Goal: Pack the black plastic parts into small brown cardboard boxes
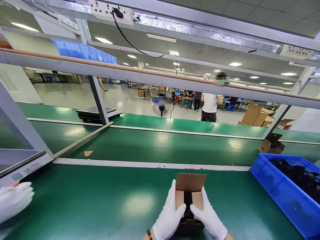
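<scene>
A small cardboard box [191, 182] stands in front of me with its lid raised and brown side flaps folded inward. My left hand [170, 213], in a white glove, grips its left side, the thumb on the left flap. On the opposite side my right hand [210, 216], gloved too, clasps the box with its thumb on the right flap. Something black shows in the gap between the flaps; its kind I cannot make out. The front of the box is dark and partly cut off by the lower edge.
A blue bin [277, 190] of black items stands at right, an open carton [271, 146] behind it. Another person's gloved hand [16, 200] is at far left, near a grey-framed panel [22, 163]. A wooden stick [82, 141] and cardboard scrap [88, 153] lie on the green surface.
</scene>
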`<state>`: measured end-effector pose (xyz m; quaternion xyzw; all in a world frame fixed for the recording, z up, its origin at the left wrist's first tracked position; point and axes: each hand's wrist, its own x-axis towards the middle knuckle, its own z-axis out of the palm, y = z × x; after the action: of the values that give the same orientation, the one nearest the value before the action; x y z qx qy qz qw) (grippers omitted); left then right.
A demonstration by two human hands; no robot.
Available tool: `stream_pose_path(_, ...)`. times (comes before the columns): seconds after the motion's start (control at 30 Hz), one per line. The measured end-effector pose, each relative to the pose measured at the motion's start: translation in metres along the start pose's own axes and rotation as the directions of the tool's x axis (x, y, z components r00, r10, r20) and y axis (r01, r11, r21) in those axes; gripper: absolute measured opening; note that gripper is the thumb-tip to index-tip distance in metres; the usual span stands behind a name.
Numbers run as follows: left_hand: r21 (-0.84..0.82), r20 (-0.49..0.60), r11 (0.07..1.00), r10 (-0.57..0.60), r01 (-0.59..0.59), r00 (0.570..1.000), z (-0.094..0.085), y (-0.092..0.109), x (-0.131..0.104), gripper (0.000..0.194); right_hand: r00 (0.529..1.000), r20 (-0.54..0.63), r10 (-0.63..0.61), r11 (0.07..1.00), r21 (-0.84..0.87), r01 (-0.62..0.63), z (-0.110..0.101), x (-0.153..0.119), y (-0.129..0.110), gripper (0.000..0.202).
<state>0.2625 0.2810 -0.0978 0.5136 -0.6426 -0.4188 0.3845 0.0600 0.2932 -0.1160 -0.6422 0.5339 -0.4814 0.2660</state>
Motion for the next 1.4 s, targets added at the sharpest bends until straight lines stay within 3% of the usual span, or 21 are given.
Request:
stream_pose_path(0.07,0.061,-0.094,0.983,0.18,-0.175,0.979,0.001,-0.011,0.002,0.062,0.99,-0.054,-0.129,0.986,-0.108,0.123,-0.001,-0.006,0.006,0.063)
stream_pose_path(0.1,0.106,-0.108,0.953,0.295,-0.284,0.949,-0.001,-0.016,0.003,0.049,0.976,-0.064,-0.206,0.97,-0.147,0.195,-0.006,-0.008,0.007,0.057)
stream_pose_path(0.17,0.2,-0.017,0.849,0.502,-0.489,0.865,-0.01,-0.021,0.004,0.039,0.925,-0.004,-0.38,0.906,-0.207,0.371,-0.02,-0.009,0.005,0.06)
stream_pose_path(0.2,0.234,0.069,0.795,0.561,-0.56,0.825,-0.015,-0.021,0.004,0.049,0.89,0.068,-0.45,0.862,-0.225,0.453,-0.028,-0.009,0.004,0.071)
stream_pose_path(0.27,0.27,0.223,0.733,0.584,-0.625,0.781,-0.027,-0.016,0.002,0.082,0.814,0.232,-0.533,0.761,-0.289,0.581,-0.044,-0.008,-0.002,0.093)
stream_pose_path(0.33,0.279,0.331,0.715,0.555,-0.641,0.763,-0.037,-0.008,0.0,0.098,0.771,0.375,-0.515,0.68,-0.369,0.633,-0.055,-0.005,-0.009,0.093)
stream_pose_path(0.47,0.312,0.405,0.72,0.49,-0.62,0.772,-0.046,0.0,0.002,0.071,0.783,0.458,-0.421,0.653,-0.445,0.612,-0.063,0.003,-0.032,0.071)
stream_pose_path(0.6,0.309,0.368,0.72,0.513,-0.622,0.776,-0.048,-0.007,0.007,0.066,0.775,0.467,-0.426,0.65,-0.438,0.621,-0.062,0.01,-0.053,0.039)
stream_pose_path(0.67,0.295,0.351,0.701,0.552,-0.65,0.756,-0.048,-0.012,0.005,0.064,0.743,0.425,-0.517,0.586,-0.457,0.669,-0.06,0.009,-0.055,0.035)
stream_pose_path(0.77,0.298,0.31,0.666,0.61,-0.684,0.729,-0.043,-0.017,-0.002,0.051,0.657,0.365,-0.66,0.455,-0.502,0.736,-0.057,0.003,-0.053,0.033)
stream_pose_path(0.83,0.316,0.261,0.684,0.603,-0.657,0.754,-0.036,-0.018,-0.008,0.045,0.648,0.377,-0.662,0.434,-0.511,0.742,-0.054,-0.003,-0.055,0.028)
stream_pose_path(0.9,0.297,0.196,0.757,0.548,-0.582,0.813,-0.027,-0.019,-0.013,0.049,0.652,0.412,-0.637,0.45,-0.488,0.748,-0.048,-0.009,-0.06,0.025)
stream_pose_path(0.97,0.22,0.147,0.855,0.447,-0.47,0.882,-0.02,-0.02,-0.016,0.058,0.622,0.423,-0.659,0.452,-0.439,0.777,-0.039,-0.015,-0.064,0.023)
stream_pose_path(1.07,0.092,0.138,0.951,0.282,-0.296,0.949,-0.013,-0.021,-0.017,0.071,0.588,0.305,-0.749,0.44,-0.434,0.786,-0.025,-0.019,-0.062,0.024)
stream_pose_path(1.13,0.05,0.141,0.97,0.229,-0.238,0.963,-0.013,-0.022,-0.017,0.072,0.612,0.219,-0.76,0.477,-0.452,0.754,-0.018,-0.019,-0.057,0.024)
stream_pose_path(1.2,0.042,0.144,0.973,0.218,-0.226,0.965,-0.014,-0.022,-0.016,0.073,0.648,0.209,-0.733,0.527,-0.429,0.734,-0.014,-0.016,-0.055,0.02)
stream_pose_path(1.33,0.058,0.149,0.965,0.245,-0.256,0.958,-0.016,-0.022,-0.013,0.075,0.636,0.301,-0.711,0.548,-0.329,0.769,-0.015,-0.012,-0.059,0.017)
stream_pose_path(1.4,0.066,0.151,0.959,0.262,-0.275,0.953,-0.016,-0.023,-0.011,0.074,0.643,0.274,-0.715,0.561,-0.325,0.762,-0.013,-0.013,-0.059,0.014)
